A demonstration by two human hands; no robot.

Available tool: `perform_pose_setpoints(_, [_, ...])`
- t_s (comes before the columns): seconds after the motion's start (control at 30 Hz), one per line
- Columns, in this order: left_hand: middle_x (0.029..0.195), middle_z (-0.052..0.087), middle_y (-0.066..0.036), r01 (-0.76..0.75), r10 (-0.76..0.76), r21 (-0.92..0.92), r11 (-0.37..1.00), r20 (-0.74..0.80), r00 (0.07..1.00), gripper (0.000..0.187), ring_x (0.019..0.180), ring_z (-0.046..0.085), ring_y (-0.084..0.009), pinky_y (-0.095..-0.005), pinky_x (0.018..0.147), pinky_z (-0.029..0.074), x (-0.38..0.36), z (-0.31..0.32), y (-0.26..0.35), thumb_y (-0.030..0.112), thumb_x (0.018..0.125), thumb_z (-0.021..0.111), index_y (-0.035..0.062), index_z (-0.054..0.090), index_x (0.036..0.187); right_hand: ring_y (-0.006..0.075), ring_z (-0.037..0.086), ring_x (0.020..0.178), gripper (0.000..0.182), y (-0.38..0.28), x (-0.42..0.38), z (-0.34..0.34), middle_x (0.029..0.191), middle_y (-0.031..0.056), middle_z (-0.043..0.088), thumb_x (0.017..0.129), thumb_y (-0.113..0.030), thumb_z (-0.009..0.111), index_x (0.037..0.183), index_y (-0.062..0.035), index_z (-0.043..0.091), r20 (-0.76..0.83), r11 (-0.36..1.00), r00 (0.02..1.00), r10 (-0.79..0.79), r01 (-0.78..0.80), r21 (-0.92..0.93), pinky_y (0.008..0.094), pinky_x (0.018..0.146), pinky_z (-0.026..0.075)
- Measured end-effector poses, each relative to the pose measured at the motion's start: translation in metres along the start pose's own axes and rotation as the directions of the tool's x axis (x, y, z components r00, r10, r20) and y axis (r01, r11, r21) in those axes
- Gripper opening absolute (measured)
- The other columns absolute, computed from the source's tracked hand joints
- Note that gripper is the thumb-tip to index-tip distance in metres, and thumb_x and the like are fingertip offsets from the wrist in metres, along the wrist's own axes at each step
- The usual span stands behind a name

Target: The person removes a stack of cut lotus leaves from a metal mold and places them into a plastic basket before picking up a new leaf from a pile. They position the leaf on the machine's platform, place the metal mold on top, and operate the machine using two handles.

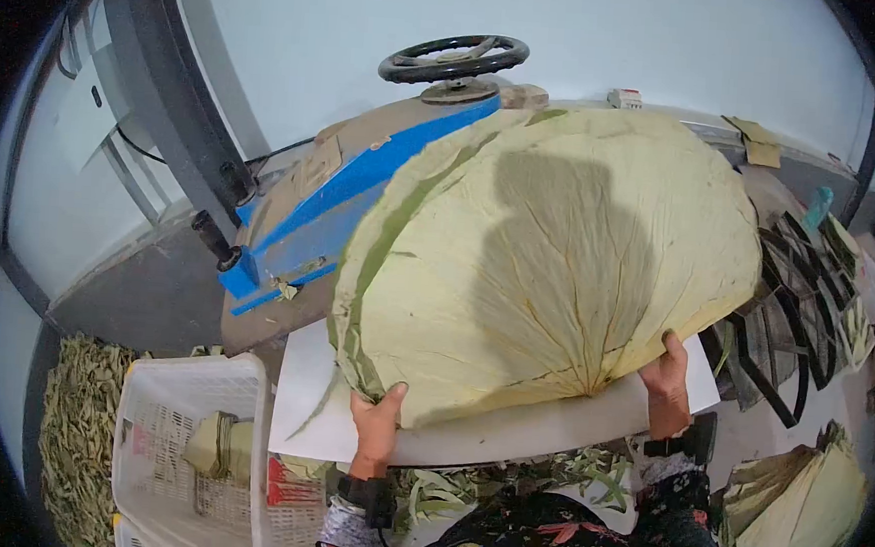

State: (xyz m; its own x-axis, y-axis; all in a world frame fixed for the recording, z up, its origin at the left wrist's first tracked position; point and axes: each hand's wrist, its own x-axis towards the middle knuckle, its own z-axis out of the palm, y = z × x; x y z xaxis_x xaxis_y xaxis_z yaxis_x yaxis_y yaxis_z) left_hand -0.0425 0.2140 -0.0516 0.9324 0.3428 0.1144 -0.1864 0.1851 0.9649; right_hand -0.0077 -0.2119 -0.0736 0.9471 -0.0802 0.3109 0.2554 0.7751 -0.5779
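Note:
A large, pale green dried lotus leaf stack (425,313), folded in half with its veins fanning from the lower edge, spans the middle of the head view. At its lower left corner, my left hand (376,432) grips the edge with the thumb on top. My right hand (665,386) holds the lower right edge, its thumb over the leaf and its other fingers hidden beneath. Under the leaves lies a white board (299,400). A dark shadow falls across the upper leaf.
Behind the leaves stands a blue machine (372,194) with a black handwheel (454,59). White plastic crates (185,383) stand at left, beside a heap of cut leaf strips (87,443). Black-edged frames (770,329) and more folded leaves (798,521) are at right.

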Motion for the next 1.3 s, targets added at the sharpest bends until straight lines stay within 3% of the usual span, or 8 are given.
perform_pose_setpoints(0.2, [0.108,0.059,-0.007,-0.162,0.161,0.066,0.985,0.017,0.987,0.045,0.094,0.055,-0.0141,-0.0283,0.087,0.042,0.002,-0.003,0.043,0.004,0.08,0.064,-0.0036,0.047,0.121,0.0307,0.053,0.11,0.062,-0.025,-0.01,0.054,0.123,0.0181,0.051,0.082,-0.03,0.059,0.13,0.0037,0.038,-0.165,0.975,0.983,0.082,-0.114,-0.192,0.0414,0.095,0.043])
perform_pose_setpoints(0.3, [0.106,0.061,-0.007,0.242,-0.233,-0.033,0.97,0.17,0.958,0.038,0.092,0.058,-0.0155,-0.0294,0.083,0.046,0.003,-0.042,0.064,0.005,0.081,0.063,-0.0021,0.052,0.117,0.0291,0.054,0.107,0.062,-0.02,-0.039,0.082,0.12,0.0171,0.053,0.081,-0.028,0.061,0.129,0.0044,0.038,-0.197,0.94,0.96,0.199,-0.244,-0.24,0.0398,0.094,0.044])
perform_pose_setpoints(0.5, [0.094,0.064,-0.007,0.393,-0.554,0.527,0.753,0.186,0.812,0.03,0.08,0.061,-0.0151,-0.0295,0.073,0.049,0.043,-0.118,0.035,0.009,0.082,0.063,-0.0023,0.056,0.11,0.0259,0.06,0.096,0.049,0.029,-0.071,0.108,0.108,0.014,0.059,0.076,-0.013,0.063,0.118,0.0059,0.048,-0.46,0.757,0.842,0.281,-0.489,-0.433,0.0346,0.084,0.049])
perform_pose_setpoints(0.73, [0.093,0.064,-0.008,0.425,-0.616,0.511,0.747,0.29,0.733,0.026,0.078,0.063,-0.0182,-0.0306,0.068,0.051,0.096,-0.101,0.046,0.012,0.084,0.059,-0.0025,0.059,0.106,0.0242,0.06,0.092,0.042,0.069,-0.071,0.105,0.102,0.0137,0.061,0.076,-0.01,0.061,0.113,0.0071,0.051,-0.544,0.743,0.832,0.112,-0.433,-0.51,0.034,0.082,0.049])
perform_pose_setpoints(1.13, [0.112,0.058,-0.011,0.113,-0.579,0.733,0.671,0.422,0.698,0.046,0.096,0.057,-0.0205,-0.0345,0.082,0.046,0.113,-0.108,0.047,0.01,0.083,0.057,-0.002,0.044,0.125,0.0183,0.059,0.082,0.033,0.074,-0.087,0.086,0.093,0.01,0.063,0.079,-0.019,0.061,0.103,0.0038,0.059,-0.562,0.603,0.814,0.144,-0.523,-0.603,0.033,0.07,0.049])
perform_pose_setpoints(1.2, [0.11,0.058,-0.019,-0.3,-0.072,0.946,-0.12,0.293,0.954,0.05,0.095,0.058,-0.0305,-0.0408,0.083,0.045,0.096,-0.069,0.054,0.02,0.081,0.063,-0.0046,0.045,0.121,0.0172,0.057,0.073,0.027,0.087,-0.076,0.096,0.081,0.0061,0.063,0.079,-0.021,0.063,0.091,0.0027,0.063,-0.578,0.641,0.816,0.027,-0.458,-0.616,0.0322,0.067,0.048])
perform_pose_setpoints(1.23, [0.115,0.053,-0.025,-0.435,0.158,0.861,-0.265,0.483,0.861,0.065,0.107,0.051,-0.0391,-0.0471,0.092,0.039,0.075,-0.045,0.069,0.032,0.076,0.067,-0.0048,0.042,0.123,0.0171,0.057,0.073,0.026,0.087,-0.072,0.104,0.08,0.006,0.063,0.078,-0.021,0.063,0.09,0.0027,0.063,-0.564,0.651,0.826,-0.018,-0.419,-0.634,0.0321,0.067,0.048])
perform_pose_setpoints(1.3, [0.119,0.049,-0.025,-0.753,0.264,0.651,0.097,0.712,0.65,0.066,0.116,0.044,-0.0386,-0.0521,0.099,0.032,0.022,-0.005,0.08,0.039,0.072,0.069,-0.0032,0.048,0.119,0.0191,0.058,0.086,0.036,0.09,-0.073,0.093,0.098,0.009,0.062,0.077,-0.015,0.064,0.108,0.0039,0.056,-0.581,0.651,0.811,0.064,-0.475,-0.592,0.032,0.077,0.048])
